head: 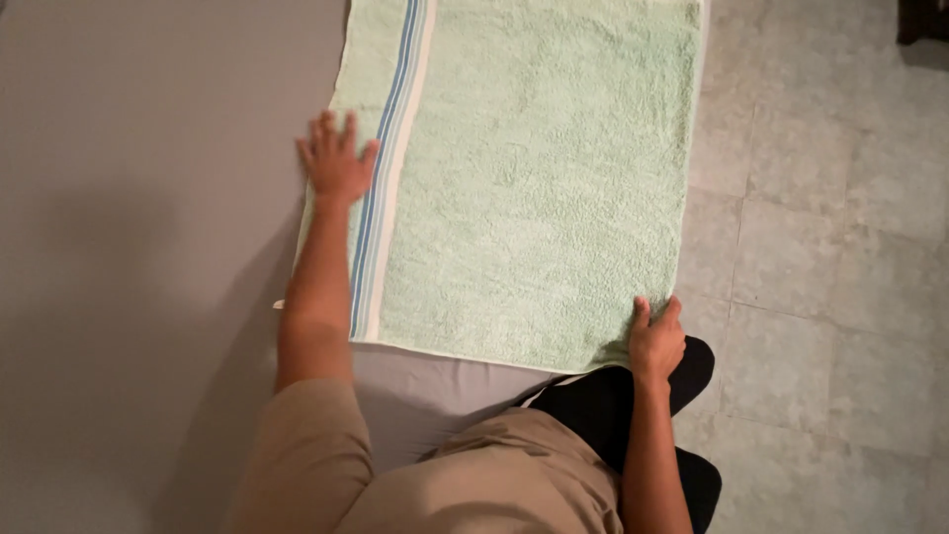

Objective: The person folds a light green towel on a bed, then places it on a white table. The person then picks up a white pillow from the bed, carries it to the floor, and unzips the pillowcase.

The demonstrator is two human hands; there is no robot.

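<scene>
Right, pale green terry towel with blue-striped border (534, 178) lies flat on the grey bed's near-right edge, long axis running away. Left hand (336, 163) open, pressing striped edge; right hand (656, 341) pinches near-right corner.

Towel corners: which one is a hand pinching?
The near right corner: the right hand grips it at the bed edge. The left hand lies flat on the striped border.

A grey sheeted surface (129, 297) is seen filling the left half of the view, smooth and lightly creased near its lower edge. A floor of pale grey stone tiles (830, 247) is laid to the right. A dark object (924, 20), cut off, is noted in the top right corner.
</scene>
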